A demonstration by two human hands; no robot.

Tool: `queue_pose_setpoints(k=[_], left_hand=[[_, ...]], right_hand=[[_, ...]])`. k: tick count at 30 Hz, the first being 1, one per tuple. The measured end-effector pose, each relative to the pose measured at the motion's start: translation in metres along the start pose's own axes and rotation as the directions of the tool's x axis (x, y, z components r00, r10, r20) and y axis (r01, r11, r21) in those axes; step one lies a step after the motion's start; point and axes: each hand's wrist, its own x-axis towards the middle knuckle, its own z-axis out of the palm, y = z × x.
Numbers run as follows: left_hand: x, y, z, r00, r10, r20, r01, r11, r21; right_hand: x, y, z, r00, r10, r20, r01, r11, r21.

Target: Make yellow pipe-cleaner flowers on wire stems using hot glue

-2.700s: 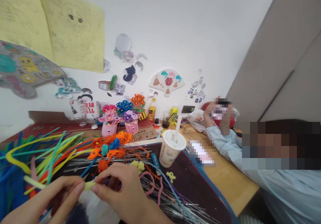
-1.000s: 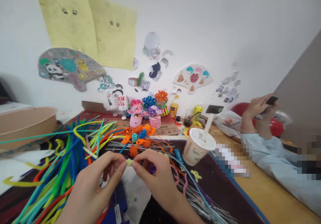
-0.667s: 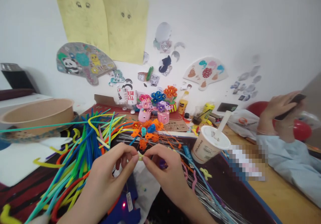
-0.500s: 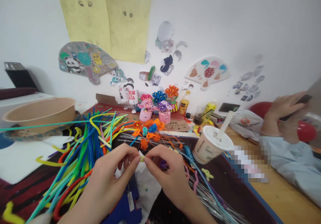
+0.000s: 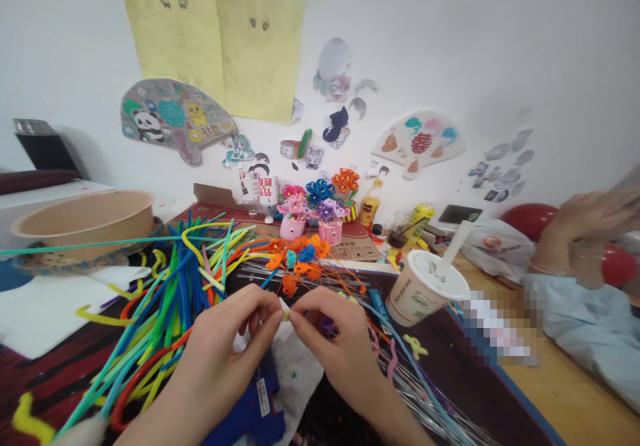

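Observation:
My left hand point(image 5: 237, 336) and my right hand point(image 5: 333, 339) meet at the fingertips in the middle of the view. Both are closed in a pinch on a small yellow piece point(image 5: 286, 315), which looks like a short bit of pipe cleaner; the fingers hide most of it. Below them are white paper point(image 5: 300, 366) and a dark blue object with a label point(image 5: 255, 413). Just beyond my hands lie orange pipe-cleaner flowers point(image 5: 307, 269) on long stems. To the left spreads a heap of coloured pipe cleaners point(image 5: 177, 286).
A lidded cup with a straw point(image 5: 420, 293) stands to my right, near bare metal wires point(image 5: 425, 393) and a yellow twisted piece point(image 5: 415, 346). Pots of pipe-cleaner flowers point(image 5: 330, 233) stand by the wall. A round basin point(image 5: 85, 223) sits at left. Another person's sleeve point(image 5: 575, 326) is at right.
The scene has shifted slightly rightward as the camera moved. My hands keep the same pinch on the yellow piece. The other person's hands have moved a little.

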Motion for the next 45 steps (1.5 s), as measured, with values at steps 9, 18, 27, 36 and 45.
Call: queue_pose_setpoints(k=[9, 18, 27, 36, 45], left_hand=[[0.0001, 0.0017, 0.0016, 1.000, -0.017, -0.007, 0.017, 1.000, 0.011], [-0.0033, -0.0007, 0.0022, 1.000, -0.015, -0.025, 0.016, 1.000, 0.018], [0.0004, 0.0019, 0.0018, 0.998, -0.054, -0.021, 0.054, 0.998, -0.020], [-0.0017, 0.0017, 0.0008, 0.997, -0.070, -0.037, 0.069, 0.997, -0.036], [-0.0029, 0.0027, 0.0027, 0.995, -0.100, -0.021, 0.100, 0.995, -0.026]], right_hand=[[-0.0009, 0.0018, -0.0005, 1.000, -0.024, 0.001, 0.024, 1.000, -0.012], [-0.0011, 0.0020, -0.0005, 0.999, -0.043, 0.003, 0.043, 0.998, -0.036], [-0.0007, 0.0024, -0.0021, 0.999, -0.050, -0.008, 0.050, 0.998, -0.036], [0.0011, 0.0009, -0.0041, 0.999, -0.040, -0.017, 0.039, 0.999, -0.018], [0.0007, -0.0012, -0.0040, 1.000, -0.027, 0.010, 0.027, 1.000, 0.006]])
